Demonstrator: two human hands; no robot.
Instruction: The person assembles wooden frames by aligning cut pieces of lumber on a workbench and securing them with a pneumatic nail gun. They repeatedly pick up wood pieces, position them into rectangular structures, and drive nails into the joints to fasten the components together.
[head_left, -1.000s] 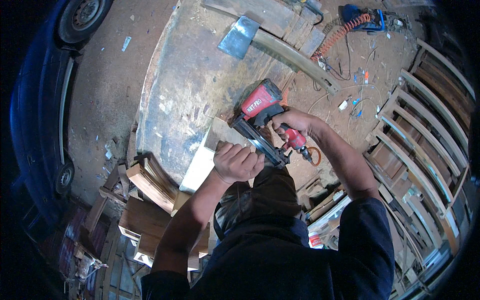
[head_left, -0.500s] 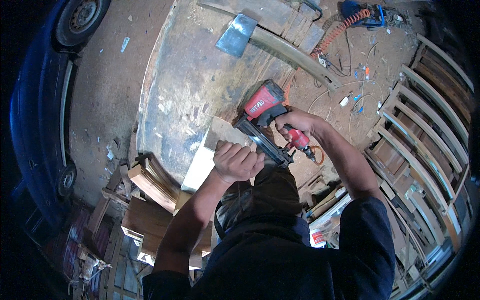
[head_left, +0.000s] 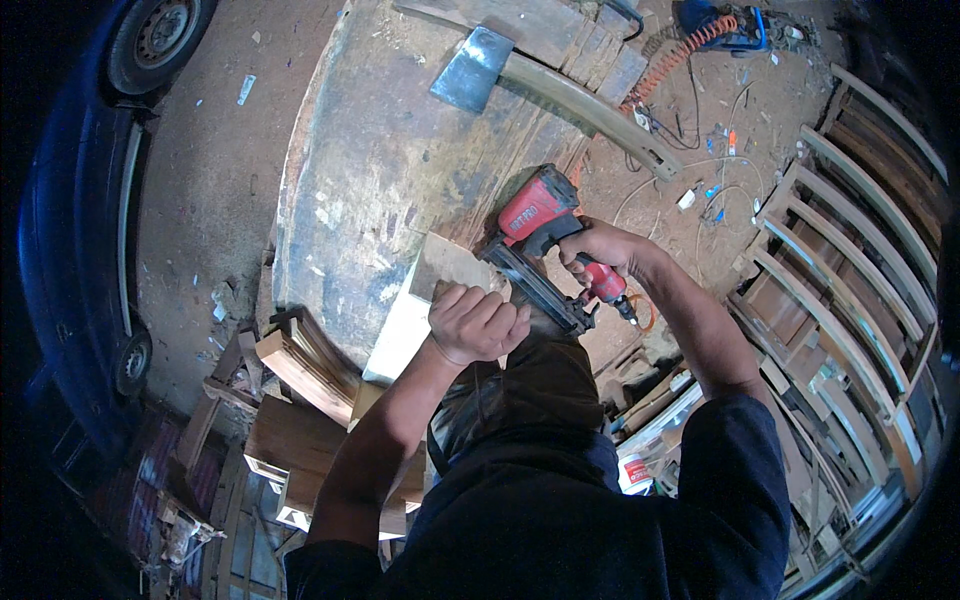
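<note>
My right hand (head_left: 604, 250) is wrapped round the grip of a red and black pneumatic nail gun (head_left: 537, 207). The gun's long dark magazine slants down toward my lap, and an orange hose runs from the handle's end. In front of my body, my left hand (head_left: 478, 322) is closed over the edge of a wooden piece (head_left: 452, 262) with a bright white side. The gun's nose is beside the far right end of that piece; whether they touch I cannot tell. My left fingertips are partly hidden.
An axe head (head_left: 474, 70) on a long wooden handle lies across the worn workbench (head_left: 345, 190). Wooden frames (head_left: 850, 270) stack at right, and a coiled orange hose (head_left: 690, 55) lies beyond. A small wooden cabinet (head_left: 310, 440) stands at lower left; a blue car (head_left: 75, 230) stands far left.
The nail gun and my right hand have shifted slightly to the right and nearer to me. My left hand has stayed almost in place on the wooden piece.
</note>
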